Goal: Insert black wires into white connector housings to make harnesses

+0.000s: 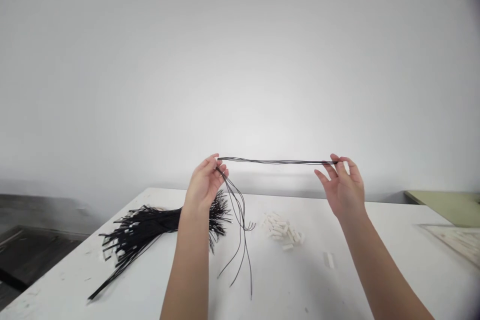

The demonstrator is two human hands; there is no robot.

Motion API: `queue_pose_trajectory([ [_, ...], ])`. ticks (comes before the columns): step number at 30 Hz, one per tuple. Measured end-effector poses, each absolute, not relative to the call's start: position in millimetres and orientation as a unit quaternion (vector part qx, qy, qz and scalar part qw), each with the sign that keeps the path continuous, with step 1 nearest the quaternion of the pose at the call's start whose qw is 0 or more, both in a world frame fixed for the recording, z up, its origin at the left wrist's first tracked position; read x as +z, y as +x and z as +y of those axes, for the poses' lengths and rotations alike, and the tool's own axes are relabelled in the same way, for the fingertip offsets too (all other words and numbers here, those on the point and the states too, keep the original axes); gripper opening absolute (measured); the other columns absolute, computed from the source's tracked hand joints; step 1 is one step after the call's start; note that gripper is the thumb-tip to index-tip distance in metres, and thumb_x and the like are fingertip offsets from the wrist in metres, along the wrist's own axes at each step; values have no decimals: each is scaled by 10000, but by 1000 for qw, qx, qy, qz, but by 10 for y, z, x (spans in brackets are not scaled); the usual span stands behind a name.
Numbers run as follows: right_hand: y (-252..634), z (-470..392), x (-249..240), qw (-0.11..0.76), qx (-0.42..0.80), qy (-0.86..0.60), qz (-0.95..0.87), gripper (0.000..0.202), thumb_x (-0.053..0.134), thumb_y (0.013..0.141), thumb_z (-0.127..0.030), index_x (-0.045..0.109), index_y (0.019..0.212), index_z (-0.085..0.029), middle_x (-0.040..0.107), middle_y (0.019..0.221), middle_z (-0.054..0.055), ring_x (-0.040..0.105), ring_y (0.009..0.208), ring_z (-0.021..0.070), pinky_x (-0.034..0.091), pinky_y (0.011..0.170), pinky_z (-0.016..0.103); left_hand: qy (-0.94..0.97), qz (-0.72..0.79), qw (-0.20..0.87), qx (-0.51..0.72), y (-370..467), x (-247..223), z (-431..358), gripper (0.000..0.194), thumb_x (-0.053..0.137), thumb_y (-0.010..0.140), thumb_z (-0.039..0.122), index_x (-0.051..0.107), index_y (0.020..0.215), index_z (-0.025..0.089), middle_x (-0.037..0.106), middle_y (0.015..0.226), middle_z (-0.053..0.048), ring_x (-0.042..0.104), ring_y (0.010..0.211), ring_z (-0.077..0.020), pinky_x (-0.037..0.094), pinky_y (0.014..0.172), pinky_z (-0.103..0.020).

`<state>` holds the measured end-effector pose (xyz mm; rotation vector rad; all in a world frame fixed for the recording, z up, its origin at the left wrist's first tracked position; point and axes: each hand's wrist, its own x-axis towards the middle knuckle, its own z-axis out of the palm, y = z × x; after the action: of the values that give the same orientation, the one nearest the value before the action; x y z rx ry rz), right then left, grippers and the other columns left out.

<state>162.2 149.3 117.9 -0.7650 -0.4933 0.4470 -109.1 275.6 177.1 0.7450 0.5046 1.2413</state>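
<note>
Thin black wires (277, 162) are held taut between the left hand (203, 180), at eight o'clock from the view's centre, and the right hand (345, 187), at four. On the white table (277, 290), a black bundle (159, 222) is seen farther out at eight, white pieces (279, 230) at five.

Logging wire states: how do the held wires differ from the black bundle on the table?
Position: the held wires are in the air between the left hand and right hand; the bundle lies on the table.
Thickness: the held wires are a few thin strands; the bundle is a thick mass.
Pose: the held wires run nearly straight between the hands, then dangle below the left; the bundle fans out at both ends.
Shared: both are black and stringy.
</note>
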Motion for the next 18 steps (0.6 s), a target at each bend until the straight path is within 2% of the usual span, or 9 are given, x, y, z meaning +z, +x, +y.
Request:
queue_pose_trajectory([
  [5, 1630, 1694, 929, 866, 247, -371, -224, 404, 778, 672, -458, 555, 968, -296, 534, 1103, -35, 586, 861, 93, 545, 719, 270, 268, 252, 761, 534, -1086, 1666, 2958, 128, 491, 874, 28, 582, 909, 111, 562, 695, -42, 597, 643, -114, 559, 600, -250],
  [10, 1612, 1769, 780, 858, 273, -376, -219, 437, 790, 664, -448, 556, 1001, -297, 527, 993, -42, 580, 793, 80, 535, 670, 233, 209, 262, 788, 516, -1097, 1600, 3065, 160, 457, 870, -11, 565, 911, 101, 560, 724, -53, 598, 626, -110, 566, 572, -249],
  [14, 1618, 1772, 798, 860, 285, -372, -200, 430, 808, 658, -416, 568, 992, -292, 539, 924, -52, 591, 763, 79, 547, 664, 240, 200, 249, 799, 509, -1098, 1607, 3059, 168, 439, 869, -21, 558, 912, 90, 555, 743, -55, 597, 624, -101, 565, 589, -238],
  [18, 1626, 1614, 1072, 878, 272, -351, -181, 390, 817, 647, -415, 558, 886, -249, 598, 949, -41, 647, 874, 128, 576, 772, 327, 221, 222, 816, 485, -1054, 1709, 2880, 134, 462, 863, 4, 559, 877, 95, 552, 740, -48, 593, 635, -94, 556, 620, -233],
])
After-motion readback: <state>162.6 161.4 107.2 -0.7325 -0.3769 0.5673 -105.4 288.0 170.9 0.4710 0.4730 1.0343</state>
